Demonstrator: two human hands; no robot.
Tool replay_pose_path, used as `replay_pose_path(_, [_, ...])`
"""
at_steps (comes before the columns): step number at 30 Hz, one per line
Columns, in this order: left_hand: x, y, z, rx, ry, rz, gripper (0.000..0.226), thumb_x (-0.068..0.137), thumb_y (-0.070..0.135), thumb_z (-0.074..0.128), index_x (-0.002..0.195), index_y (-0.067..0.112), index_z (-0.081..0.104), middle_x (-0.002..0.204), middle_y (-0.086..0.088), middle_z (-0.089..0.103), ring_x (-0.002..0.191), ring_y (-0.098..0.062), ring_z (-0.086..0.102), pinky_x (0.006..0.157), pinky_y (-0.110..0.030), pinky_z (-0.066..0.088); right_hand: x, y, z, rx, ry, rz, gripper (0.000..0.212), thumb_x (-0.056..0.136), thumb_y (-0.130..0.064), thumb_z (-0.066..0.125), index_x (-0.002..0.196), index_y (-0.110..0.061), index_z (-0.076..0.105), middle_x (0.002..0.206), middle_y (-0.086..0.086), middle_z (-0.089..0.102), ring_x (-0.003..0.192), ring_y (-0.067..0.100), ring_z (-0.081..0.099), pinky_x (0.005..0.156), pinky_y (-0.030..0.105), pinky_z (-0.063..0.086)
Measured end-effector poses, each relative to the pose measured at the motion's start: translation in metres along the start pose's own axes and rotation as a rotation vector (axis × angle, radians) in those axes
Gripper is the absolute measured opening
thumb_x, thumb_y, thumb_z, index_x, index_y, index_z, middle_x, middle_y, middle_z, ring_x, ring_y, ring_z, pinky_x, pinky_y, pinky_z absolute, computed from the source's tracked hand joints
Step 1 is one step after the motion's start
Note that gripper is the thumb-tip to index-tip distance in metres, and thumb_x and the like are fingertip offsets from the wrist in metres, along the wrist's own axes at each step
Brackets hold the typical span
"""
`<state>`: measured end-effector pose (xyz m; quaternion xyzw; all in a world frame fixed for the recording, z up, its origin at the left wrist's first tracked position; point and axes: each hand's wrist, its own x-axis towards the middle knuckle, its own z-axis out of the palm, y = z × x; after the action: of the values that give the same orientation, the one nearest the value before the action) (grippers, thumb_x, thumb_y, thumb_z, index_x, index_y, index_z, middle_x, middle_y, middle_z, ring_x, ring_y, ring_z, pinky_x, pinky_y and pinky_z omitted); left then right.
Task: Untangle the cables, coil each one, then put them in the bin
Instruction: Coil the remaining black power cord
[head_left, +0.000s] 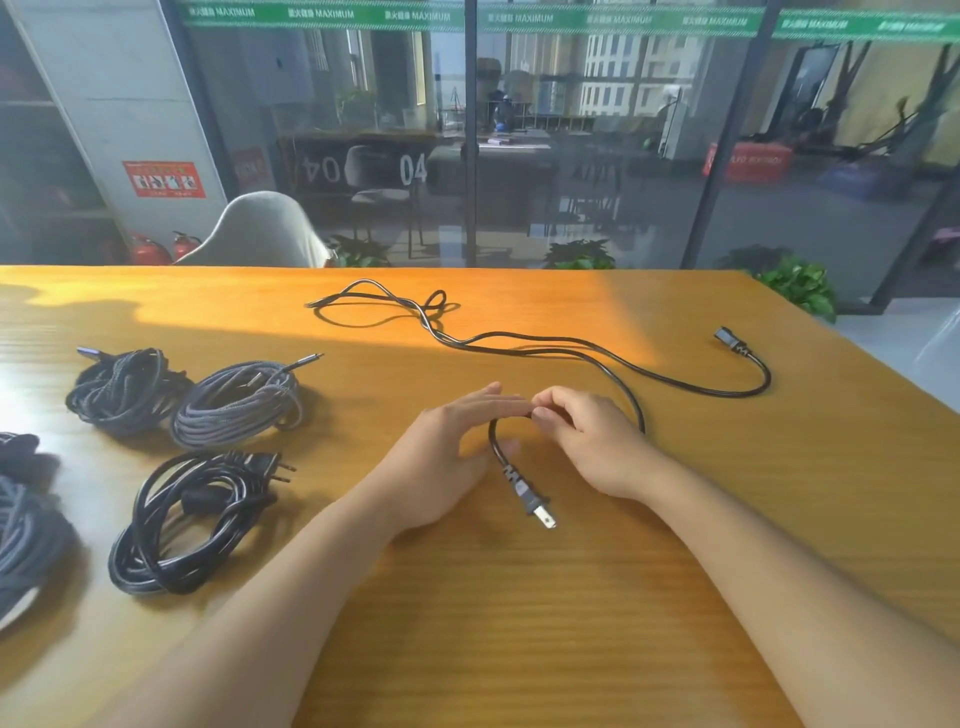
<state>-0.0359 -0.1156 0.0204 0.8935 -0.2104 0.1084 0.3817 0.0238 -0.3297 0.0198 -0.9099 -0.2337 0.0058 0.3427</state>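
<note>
A black power cord (571, 353) lay uncoiled across the middle of the worktop (519, 597), its far end looped and twisted, its socket end (732, 344) out to the right. The right hand (587, 441) pinched the cord near its plug (535, 504) with curled fingers (545, 415). The left hand (447, 452) lay beside it, fingers straight, the cord arching over them. Three coiled cables sat on the left: black braided (124, 389), grey braided (236, 402), and a black power cable (192, 519) nearest.
</note>
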Motion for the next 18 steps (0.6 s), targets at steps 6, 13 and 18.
replay_pose_path(6, [-0.007,0.019,-0.017,-0.345,0.06,-0.046,0.028,0.1,0.022,0.067,0.127,0.021,0.074,0.129,0.014,0.072,0.133,-0.002,0.057,0.116,-0.029,0.043,-0.02,-0.014,-0.011,0.019,-0.134,-0.036,0.02,0.11,-0.036,0.048,0.115,-0.031,0.067,0.097,-0.011,0.069,0.092,0.012,0.063,0.079,0.031,0.049])
replay_pose_path(13, [-0.011,0.038,-0.015,-0.686,0.077,-0.219,0.051,0.108,0.046,0.037,0.122,0.013,0.074,0.12,0.0,0.077,0.124,-0.012,0.066,0.116,-0.038,0.042,-0.037,-0.037,-0.006,-0.098,-0.223,-0.224,0.024,0.11,-0.031,0.048,0.112,-0.022,0.07,0.104,-0.017,0.067,0.1,0.002,0.059,0.088,0.023,0.046])
replay_pose_path(18, [-0.012,0.039,-0.018,-1.056,-0.026,-0.34,0.074,0.109,0.053,0.02,0.13,0.002,0.069,0.127,-0.018,0.072,0.129,-0.023,0.064,0.116,-0.04,0.039,-0.041,-0.046,-0.002,-0.031,-0.268,-0.288,0.024,0.11,-0.028,0.049,0.104,-0.017,0.07,0.096,-0.015,0.068,0.098,0.007,0.061,0.087,0.027,0.047])
